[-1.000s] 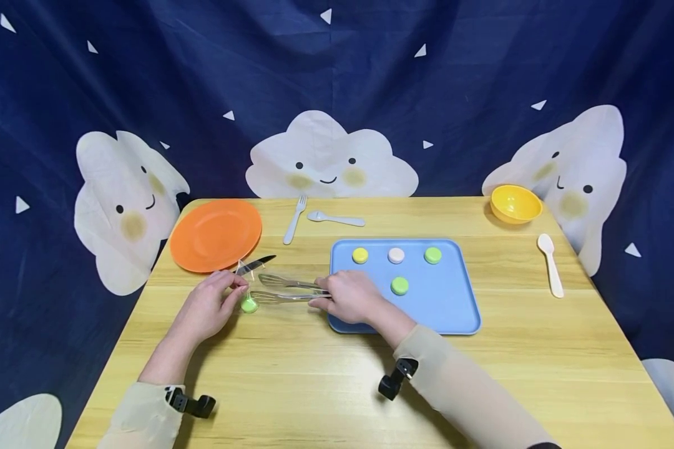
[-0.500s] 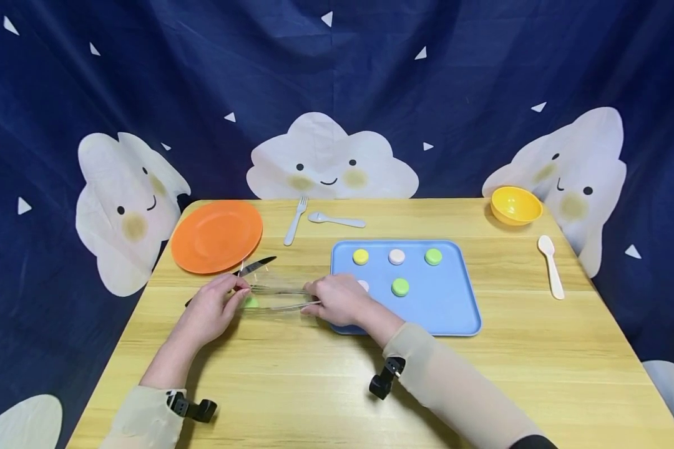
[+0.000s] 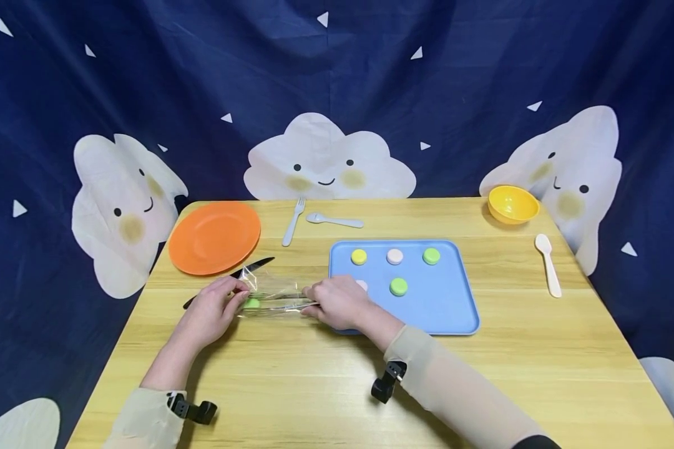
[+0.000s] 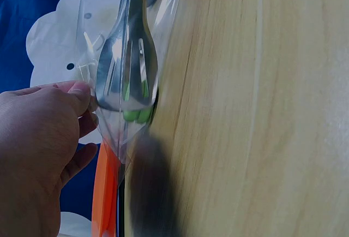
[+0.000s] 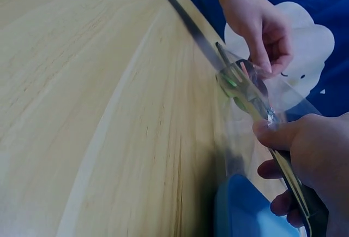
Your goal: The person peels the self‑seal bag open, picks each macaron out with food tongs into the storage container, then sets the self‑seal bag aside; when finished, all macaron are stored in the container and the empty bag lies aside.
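My left hand pinches the edge of a clear plastic bag between thumb and fingertips, left of the tray. In my right hand are metal tongs, gripped along the handles, their slotted heads inside the bag. A green macaron lies at the tongs' tips, seen through the plastic, near the bag's closed end. The right wrist view shows the tongs slanting from my right fingers toward my left hand. A black knife lies behind the bag, partly hidden by my left hand.
A blue tray carries several yellow, pink and green macarons; my right hand overlaps its left edge. An orange plate, grey fork and grey spoon lie at the back. A yellow bowl and white spoon are far right.
My right hand has shifted slightly left, and the tongs sit deeper in the bag, which now stretches along them. A pink macaron shows beside my right hand. My left hand has hardly moved.
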`<state>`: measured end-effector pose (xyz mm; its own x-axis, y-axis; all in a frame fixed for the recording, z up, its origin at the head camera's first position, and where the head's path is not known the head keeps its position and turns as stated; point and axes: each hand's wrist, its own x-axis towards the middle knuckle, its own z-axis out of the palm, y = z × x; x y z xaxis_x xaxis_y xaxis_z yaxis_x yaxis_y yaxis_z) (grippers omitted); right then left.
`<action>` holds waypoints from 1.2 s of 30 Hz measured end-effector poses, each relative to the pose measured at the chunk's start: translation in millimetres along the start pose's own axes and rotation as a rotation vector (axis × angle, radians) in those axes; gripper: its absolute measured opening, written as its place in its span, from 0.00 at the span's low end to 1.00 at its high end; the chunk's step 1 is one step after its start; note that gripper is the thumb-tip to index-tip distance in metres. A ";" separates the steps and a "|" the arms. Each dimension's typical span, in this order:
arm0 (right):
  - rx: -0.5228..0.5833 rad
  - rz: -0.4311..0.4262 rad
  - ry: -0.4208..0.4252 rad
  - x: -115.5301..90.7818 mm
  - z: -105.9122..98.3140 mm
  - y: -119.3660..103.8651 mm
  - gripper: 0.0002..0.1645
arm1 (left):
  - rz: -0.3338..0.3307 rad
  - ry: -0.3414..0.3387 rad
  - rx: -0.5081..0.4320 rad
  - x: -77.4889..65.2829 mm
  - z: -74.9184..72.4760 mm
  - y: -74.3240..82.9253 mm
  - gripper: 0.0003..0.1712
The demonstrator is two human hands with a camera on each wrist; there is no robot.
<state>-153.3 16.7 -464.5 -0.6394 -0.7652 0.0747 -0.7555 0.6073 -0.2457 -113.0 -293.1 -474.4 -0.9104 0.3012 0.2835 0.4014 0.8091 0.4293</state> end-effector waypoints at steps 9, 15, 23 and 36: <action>-0.022 -0.001 0.038 -18.5 -9.8 11.2 0.22 | 0.008 0.019 -0.008 0.6 1.5 -0.6 0.03; -0.001 -0.012 0.082 -40.1 -23.7 20.3 0.20 | -0.005 0.012 -0.001 0.6 2.7 -1.4 0.03; -0.002 0.025 0.120 -73.0 -40.5 37.8 0.18 | -0.021 0.012 0.004 -2.5 2.9 -4.1 0.03; 0.001 0.110 0.188 -132.5 -67.1 63.2 0.15 | -0.049 0.000 0.002 -4.4 3.4 -3.4 0.04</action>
<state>-125.9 170.8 -425.1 -0.7334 -0.6408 0.2268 -0.6796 0.6846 -0.2634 -110.7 -295.4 -480.0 -0.9290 0.2611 0.2621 0.3560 0.8240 0.4408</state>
